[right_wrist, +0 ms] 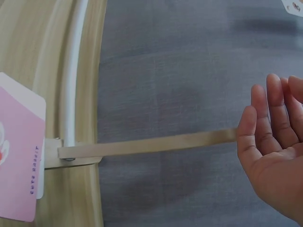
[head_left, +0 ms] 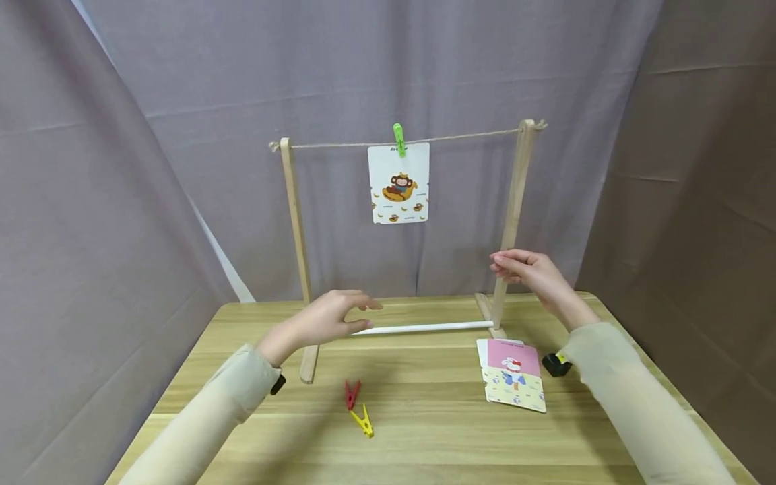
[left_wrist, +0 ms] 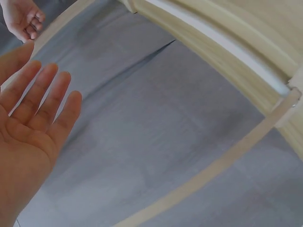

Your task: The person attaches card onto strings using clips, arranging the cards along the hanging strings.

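My left hand (head_left: 330, 316) hovers over the table near the left post, fingers loosely extended and holding nothing. In the left wrist view its palm (left_wrist: 26, 142) faces the camera. The right hand (head_left: 533, 273) is raised in front of the right post (head_left: 515, 195), fingers gently bent with nothing in them. A white card with a monkey on a banana (head_left: 394, 202) hangs from the string (head_left: 473, 137), clipped by a green clothespin (head_left: 399, 139). Below the right hand, a pink and yellow card (head_left: 515, 380) lies overlapping a white-edged card (head_left: 482, 353).
A red clothespin (head_left: 352, 394) and a yellow clothespin (head_left: 364, 422) lie on the wooden table (head_left: 424, 438). A white rod (head_left: 430, 328) runs low between the posts, including the left post (head_left: 296, 215). A black object (head_left: 554, 364) sits beside the cards. Grey curtain (head_left: 339, 74) hangs behind.
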Motion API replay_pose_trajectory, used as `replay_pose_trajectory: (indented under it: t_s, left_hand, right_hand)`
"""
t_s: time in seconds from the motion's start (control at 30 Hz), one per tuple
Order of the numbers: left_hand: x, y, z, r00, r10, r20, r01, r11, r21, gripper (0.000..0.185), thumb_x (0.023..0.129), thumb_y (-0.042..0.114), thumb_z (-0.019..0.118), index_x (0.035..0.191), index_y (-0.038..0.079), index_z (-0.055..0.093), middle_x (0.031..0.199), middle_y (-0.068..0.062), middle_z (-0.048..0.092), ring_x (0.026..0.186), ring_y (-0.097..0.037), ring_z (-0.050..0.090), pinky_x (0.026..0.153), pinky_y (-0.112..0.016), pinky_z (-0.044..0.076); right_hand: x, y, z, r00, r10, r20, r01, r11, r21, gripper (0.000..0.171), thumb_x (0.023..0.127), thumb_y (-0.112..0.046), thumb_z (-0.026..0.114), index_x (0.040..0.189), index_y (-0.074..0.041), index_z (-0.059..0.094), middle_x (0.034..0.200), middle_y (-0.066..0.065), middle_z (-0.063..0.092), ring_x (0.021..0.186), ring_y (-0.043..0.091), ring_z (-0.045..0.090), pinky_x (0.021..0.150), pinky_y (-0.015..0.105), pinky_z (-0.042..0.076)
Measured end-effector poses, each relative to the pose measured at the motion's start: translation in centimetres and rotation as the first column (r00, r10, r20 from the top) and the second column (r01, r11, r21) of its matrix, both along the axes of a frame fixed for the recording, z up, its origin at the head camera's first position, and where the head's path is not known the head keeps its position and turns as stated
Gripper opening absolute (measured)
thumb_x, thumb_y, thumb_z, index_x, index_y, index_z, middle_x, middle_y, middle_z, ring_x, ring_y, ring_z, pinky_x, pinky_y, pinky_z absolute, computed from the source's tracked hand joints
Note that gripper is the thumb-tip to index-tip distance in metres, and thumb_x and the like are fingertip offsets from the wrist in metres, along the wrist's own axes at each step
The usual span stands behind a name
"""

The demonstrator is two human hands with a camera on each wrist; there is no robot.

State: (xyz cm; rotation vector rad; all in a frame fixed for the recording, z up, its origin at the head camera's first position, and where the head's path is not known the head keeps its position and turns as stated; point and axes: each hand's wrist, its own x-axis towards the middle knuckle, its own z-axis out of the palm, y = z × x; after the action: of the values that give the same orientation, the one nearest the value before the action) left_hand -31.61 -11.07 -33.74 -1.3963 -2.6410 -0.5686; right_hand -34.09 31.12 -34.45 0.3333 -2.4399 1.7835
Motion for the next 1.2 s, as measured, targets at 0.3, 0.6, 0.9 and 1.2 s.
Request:
replay_pose_trajectory:
  t_s: [0.3,0.6,0.9,1.2]
  left_hand:
    - [0.4,-1.0,-1.4,0.999,0.018,0.033,-0.018,1.0,0.001,0.035,0.097,0.023,0.07,0.13,0.009,0.066,0.125,-0.003,0.068,0.111,-0.021,0.064,0.094,-0.04,0.053]
    - [0.5,-1.8,-2.7,0.999,-0.007,0.037,0.006,0.999,0.036,0.033,0.096,0.016,0.07,0.127,0.005,0.067,0.123,-0.006,0.069,0.11,-0.023,0.065,0.094,-0.042,0.053]
    - [0.6,-2.4,-4.7,0.997,0.009,0.071,-0.012,0.999,0.041,0.031,0.096,0.017,0.07,0.126,0.008,0.068,0.122,-0.005,0.069,0.106,-0.024,0.066,0.091,-0.04,0.054]
    - [0.8,-3.1,-6.4,0.992,0.031,0.119,-0.032,0.999,0.01,0.035,0.097,0.016,0.07,0.13,0.007,0.066,0.124,-0.005,0.068,0.109,-0.026,0.065,0.093,-0.041,0.053]
  right_hand:
    - [0.8,1.2,-1.4,1.0,-0.014,0.012,0.013,1.0,0.006,0.054,0.102,-0.035,0.061,0.133,0.01,0.056,0.099,-0.012,0.073,0.095,0.009,0.068,0.085,0.026,0.055]
    - [1.4,2.7,-2.9,0.999,-0.019,0.05,0.017,0.999,0.04,0.056,0.102,-0.036,0.061,0.135,0.01,0.055,0.106,-0.006,0.074,0.096,0.008,0.068,0.084,0.024,0.054]
    - [1.9,3.6,-4.8,0.996,-0.042,0.076,0.037,0.997,0.069,0.053,0.104,-0.032,0.059,0.134,0.011,0.054,0.099,-0.015,0.071,0.091,0.002,0.066,0.082,0.023,0.054]
    - [2.2,5.4,-7.0,0.99,-0.089,0.109,0.069,0.981,0.183,0.056,0.103,-0.036,0.059,0.135,0.01,0.055,0.102,-0.005,0.071,0.094,0.009,0.067,0.083,0.031,0.055]
